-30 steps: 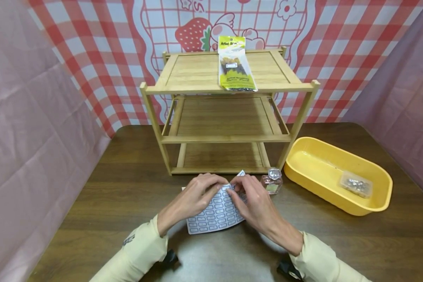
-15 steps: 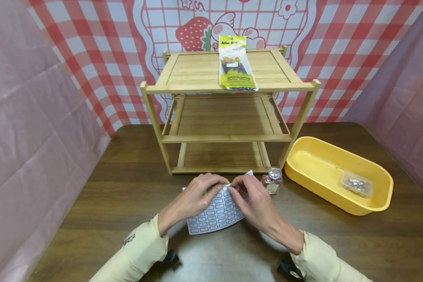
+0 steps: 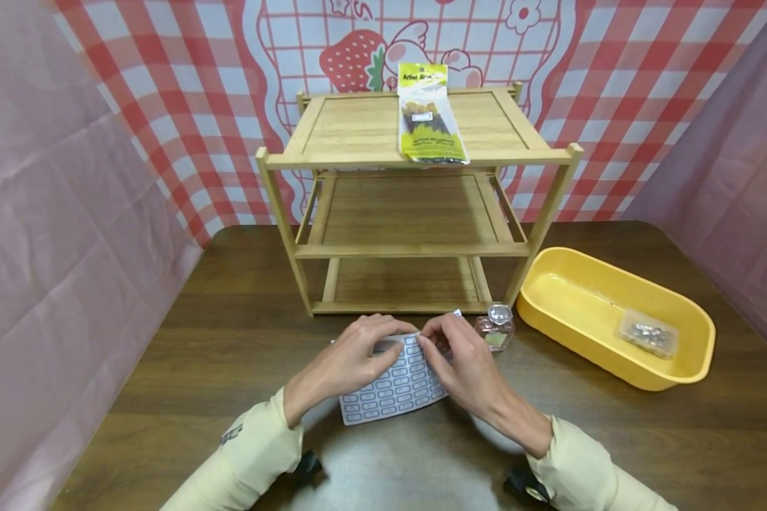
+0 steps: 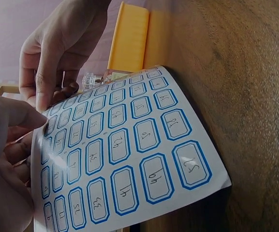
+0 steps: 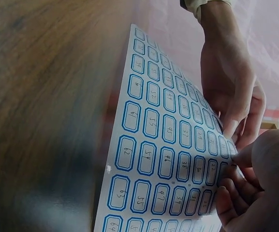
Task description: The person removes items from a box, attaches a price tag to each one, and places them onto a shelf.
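A white sheet of blue-framed sticker labels point(image 3: 390, 390), several of them numbered by hand, tilts up between the two hands in the head view. My left hand point(image 3: 361, 355) holds its upper left part, thumb in front and the other fingers behind. At the top edge, my right hand point(image 3: 463, 358) pinches the sheet between thumb and index finger. In the left wrist view, the right hand's fingertips point(image 4: 41, 99) meet the edge close to the left thumb. Whether a single label is peeled there is hidden by the fingers.
Behind the hands stands a three-tier wooden rack point(image 3: 415, 252), a packet of artist brushes point(image 3: 430, 117) lying on its top. A small glass bottle point(image 3: 497, 330) is just right of my right hand. Farther right, a yellow basin point(image 3: 572, 337) holds a clear box of metal bits point(image 3: 648, 333).
My left thumb has drawn slightly back from the right thumb, widening the gap between them. A paper corner behind my right hand has shifted right. The sheet stays nearly in place.
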A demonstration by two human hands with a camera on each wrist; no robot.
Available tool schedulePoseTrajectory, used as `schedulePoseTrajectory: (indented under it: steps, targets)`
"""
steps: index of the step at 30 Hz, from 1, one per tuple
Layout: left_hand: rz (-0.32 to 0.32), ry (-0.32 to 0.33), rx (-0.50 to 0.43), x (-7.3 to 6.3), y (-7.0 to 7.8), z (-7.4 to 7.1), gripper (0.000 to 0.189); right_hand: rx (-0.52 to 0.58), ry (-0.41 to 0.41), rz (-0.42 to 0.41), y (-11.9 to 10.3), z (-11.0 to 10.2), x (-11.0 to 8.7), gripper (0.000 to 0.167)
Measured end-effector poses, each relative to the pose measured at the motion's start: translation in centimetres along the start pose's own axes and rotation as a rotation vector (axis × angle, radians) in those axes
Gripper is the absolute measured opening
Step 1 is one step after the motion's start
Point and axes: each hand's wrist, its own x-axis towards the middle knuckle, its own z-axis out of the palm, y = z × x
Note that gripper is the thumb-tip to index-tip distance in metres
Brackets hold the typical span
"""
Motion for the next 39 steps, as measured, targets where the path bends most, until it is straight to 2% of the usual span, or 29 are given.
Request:
schedulePoseTrajectory:
  steps: [12,20,29,34,39]
  targets:
    - [-0.01,-0.006,0.01,0.21,0.04,-0.15,0.026,-0.017,-0.035,-0.079,0.14,-0.21,0.0,0.03]
    - [0.009,-0.009,0.026,0.15,-0.12,-0.17,0.025,0.0,-0.108,-0.111,0.19,-0.45,-0.09,0.023]
    - [0.017,0.0,0.015,0.19,-0.28,-0.04,0.025,0.008,-0.11,-0.164,0.19,-0.44,0.05,0.026]
    - [0.004,-0.001,0.017,0.22,-0.31,-0.07,0.024,0.032,-0.104,-0.156,0.23,-0.44,-0.06,0.024]
    - [-0.043,-0.017,0.034,0.2,-0.17,-0.26,0.025,0.075,-0.083,-0.099,0.26,-0.67,-0.14,0.026]
